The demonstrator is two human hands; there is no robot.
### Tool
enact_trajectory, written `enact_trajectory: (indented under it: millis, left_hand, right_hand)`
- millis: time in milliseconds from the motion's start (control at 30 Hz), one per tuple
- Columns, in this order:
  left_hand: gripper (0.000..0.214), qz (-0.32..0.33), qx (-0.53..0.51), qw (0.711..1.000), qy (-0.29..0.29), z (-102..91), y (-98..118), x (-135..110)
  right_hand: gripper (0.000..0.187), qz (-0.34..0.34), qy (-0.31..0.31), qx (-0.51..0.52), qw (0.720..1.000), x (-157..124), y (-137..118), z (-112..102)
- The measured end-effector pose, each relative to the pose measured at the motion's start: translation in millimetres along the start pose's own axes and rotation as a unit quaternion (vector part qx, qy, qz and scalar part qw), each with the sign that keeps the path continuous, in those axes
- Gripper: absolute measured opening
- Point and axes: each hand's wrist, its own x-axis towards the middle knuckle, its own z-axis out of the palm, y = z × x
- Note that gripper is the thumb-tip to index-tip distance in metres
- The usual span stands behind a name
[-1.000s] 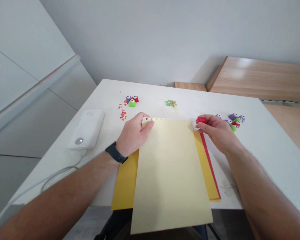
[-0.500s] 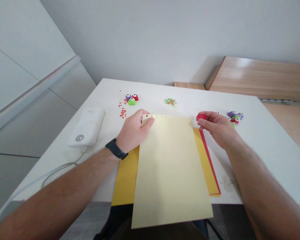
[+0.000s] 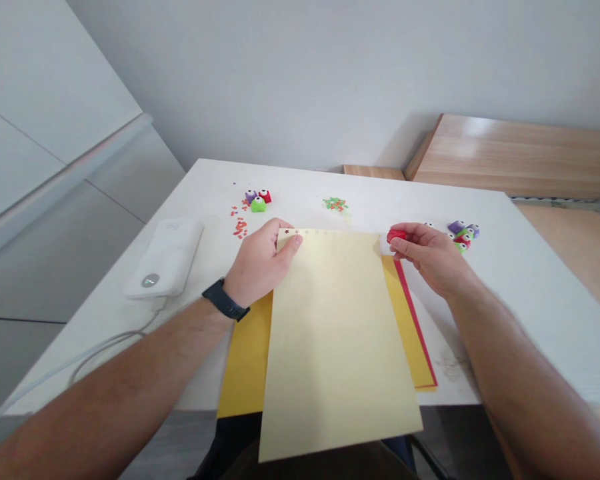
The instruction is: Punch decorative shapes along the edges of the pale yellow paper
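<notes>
A pale yellow sheet of paper (image 3: 335, 333) lies lengthwise in front of me, its near end hanging over the table edge, with a row of small punched shapes along its far edge. My left hand (image 3: 257, 263), with a dark watch at the wrist, pinches the sheet's far left corner. My right hand (image 3: 430, 257) is closed on a small red paper punch (image 3: 396, 235) just off the sheet's far right corner. Under the pale sheet lie an orange-yellow sheet (image 3: 245, 360) and a red sheet (image 3: 415, 313).
On the white table (image 3: 530, 293): several small coloured punches (image 3: 463, 235) beyond my right hand, three more punches (image 3: 257, 199) at the far left, red paper bits (image 3: 239, 225), green and red bits (image 3: 336, 204). A white device (image 3: 165, 259) with a cable sits at left. Wooden furniture (image 3: 520, 157) stands behind.
My right hand with the red punch has drawn slightly off the sheet's far right corner. My left hand keeps its pinch on the corner. The view has shifted a little.
</notes>
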Motion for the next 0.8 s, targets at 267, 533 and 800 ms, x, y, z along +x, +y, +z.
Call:
enact_trajectory:
  millis: [267, 533, 800]
  left_hand:
    - [0.03, 0.001, 0.008, 1.0, 0.013, -2.0, 2.5, 0.5]
    - [0.028, -0.001, -0.014, 1.0, 0.021, -3.5, 2.7, 1.3]
    - [0.029, -0.021, -0.012, 0.999, 0.038, -6.0, 7.5, 0.5]
  right_hand:
    - [0.046, 0.024, 0.007, 0.012, 1.0, 1.1, -1.7, 0.1]
    - [0.042, 0.044, -0.01, 0.01, 0.999, -0.1, -1.8, 0.7]
    - [0.042, 0.055, -0.032, 0.023, 0.998, -1.9, -3.6, 1.9]
